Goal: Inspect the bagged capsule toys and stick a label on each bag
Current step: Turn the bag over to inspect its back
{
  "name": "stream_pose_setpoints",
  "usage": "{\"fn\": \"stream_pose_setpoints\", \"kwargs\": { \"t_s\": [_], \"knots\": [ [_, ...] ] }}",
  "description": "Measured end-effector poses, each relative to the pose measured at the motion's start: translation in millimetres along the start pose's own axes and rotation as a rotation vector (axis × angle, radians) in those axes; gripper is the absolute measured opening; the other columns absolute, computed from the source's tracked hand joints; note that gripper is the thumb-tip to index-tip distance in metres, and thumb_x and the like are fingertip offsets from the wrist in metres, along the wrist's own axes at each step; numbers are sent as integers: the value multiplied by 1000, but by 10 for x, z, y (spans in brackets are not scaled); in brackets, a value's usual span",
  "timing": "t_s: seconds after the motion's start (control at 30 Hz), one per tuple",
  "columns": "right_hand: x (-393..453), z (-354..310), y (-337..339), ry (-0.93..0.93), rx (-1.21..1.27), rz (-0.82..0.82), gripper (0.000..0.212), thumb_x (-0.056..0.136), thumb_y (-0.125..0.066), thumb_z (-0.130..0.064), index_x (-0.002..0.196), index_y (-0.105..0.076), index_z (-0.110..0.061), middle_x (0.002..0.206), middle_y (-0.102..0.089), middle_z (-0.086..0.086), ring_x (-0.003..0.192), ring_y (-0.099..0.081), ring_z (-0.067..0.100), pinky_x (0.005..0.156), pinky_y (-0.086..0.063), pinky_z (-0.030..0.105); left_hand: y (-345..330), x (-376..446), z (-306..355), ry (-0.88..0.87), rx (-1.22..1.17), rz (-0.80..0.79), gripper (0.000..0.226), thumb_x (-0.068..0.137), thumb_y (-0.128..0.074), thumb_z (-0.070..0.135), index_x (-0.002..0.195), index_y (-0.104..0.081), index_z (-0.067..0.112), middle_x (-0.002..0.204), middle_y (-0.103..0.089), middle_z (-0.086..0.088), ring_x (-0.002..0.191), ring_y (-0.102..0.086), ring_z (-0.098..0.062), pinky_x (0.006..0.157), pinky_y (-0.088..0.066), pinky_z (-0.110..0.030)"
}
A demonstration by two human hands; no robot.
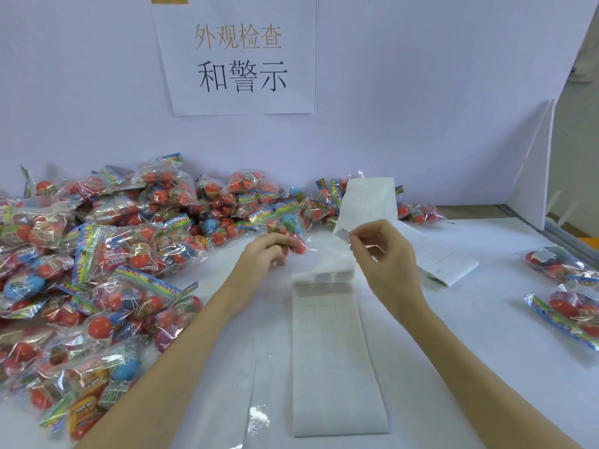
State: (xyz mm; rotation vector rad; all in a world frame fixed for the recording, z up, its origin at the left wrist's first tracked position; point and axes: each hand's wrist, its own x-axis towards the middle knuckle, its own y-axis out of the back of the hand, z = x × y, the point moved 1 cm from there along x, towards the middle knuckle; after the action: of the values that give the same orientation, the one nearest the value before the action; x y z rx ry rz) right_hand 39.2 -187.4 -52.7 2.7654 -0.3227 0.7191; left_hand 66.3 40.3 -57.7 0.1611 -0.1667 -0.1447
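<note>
My left hand (264,254) grips a clear bag of red and blue capsule toys (285,226) and holds it just above the white table. My right hand (384,254) pinches a small printed label (343,235) between thumb and fingers, a short way right of that bag. Below and between the hands a folded strip of label backing paper (327,335) runs toward me. Another part of the strip (369,197) curls up behind the right hand.
A big heap of bagged capsule toys (97,264) covers the table's left side and back. Two bags (564,286) lie at the right edge. A label sheet (447,264) lies right of my hand. A white board with a paper sign (240,56) stands behind.
</note>
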Motion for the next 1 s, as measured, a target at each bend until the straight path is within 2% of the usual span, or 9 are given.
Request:
{"fn": "stream_pose_setpoints", "kwargs": {
  "t_s": [0.13,0.23,0.33,0.5,0.63,0.7,0.8,0.9,1.0],
  "knots": [
    [31,-15,23,-111,94,24,10,97,-66,-5,97,-68,-15,89,-72,-4,77,-65,8,68,-51,19,52,3,-9,-175,29,133,14,101,-62,2,104,-74,8,102,-78,1,92,-70,-8,77,-56,-23],
    [2,-64,17,-133,119,-3,13,98,-64,-3,100,-69,-15,85,-69,-3,74,-61,8,67,-50,22,57,9,-5,-232,-30,132,16,99,-64,-3,105,-74,8,99,-77,-4,88,-74,-20,79,-60,-28],
    [-44,-131,-4,-124,120,-67,21,98,-63,-3,111,-71,-19,85,-68,4,75,-61,11,72,-54,28,11,-5,34,-261,-61,89,33,97,-61,-12,115,-71,13,108,-73,-1,89,-75,-27,83,-62,-36],
    [-90,-236,-27,-80,184,-99,29,98,-66,-2,120,-65,-20,90,-71,12,77,-70,15,78,-55,22,-93,-66,161,-274,-111,17,48,94,-63,-12,127,-65,24,126,-68,-2,100,-74,-32,87,-63,-39],
    [-103,-281,-18,-23,218,-89,32,98,-66,1,124,-61,-17,88,-71,9,81,-74,19,80,-54,19,-222,-117,270,-263,-200,31,29,95,-75,6,119,-67,18,122,-67,-6,98,-75,-36,81,-64,-39],
    [-112,-308,-16,-4,250,-93,33,98,-65,0,124,-60,-19,87,-71,6,82,-75,21,80,-55,21,-262,-132,300,-276,-205,77,22,95,-74,5,114,-68,15,118,-66,-5,96,-75,-35,78,-64,-38],
    [-103,-320,-7,-4,327,-19,32,101,-62,0,126,-59,-20,87,-69,10,79,-75,23,78,-56,25,-288,-141,300,-271,-246,44,23,98,-67,-1,116,-66,13,120,-67,-8,99,-74,-35,83,-64,-42],
    [-67,-325,44,15,396,69,33,102,-58,3,129,-53,-16,85,-65,11,77,-75,26,75,-58,28,-285,-150,307,-256,-293,-7,29,98,-64,-4,119,-65,15,126,-65,-16,113,-67,-44,90,-62,-45],
    [-40,-328,88,11,446,115,35,103,-57,4,131,-51,-15,86,-65,10,79,-76,27,79,-60,31,-292,-168,346,-247,-336,-42,31,95,-65,0,120,-65,17,125,-66,-12,106,-70,-38,92,-61,-47]
  ]
}}
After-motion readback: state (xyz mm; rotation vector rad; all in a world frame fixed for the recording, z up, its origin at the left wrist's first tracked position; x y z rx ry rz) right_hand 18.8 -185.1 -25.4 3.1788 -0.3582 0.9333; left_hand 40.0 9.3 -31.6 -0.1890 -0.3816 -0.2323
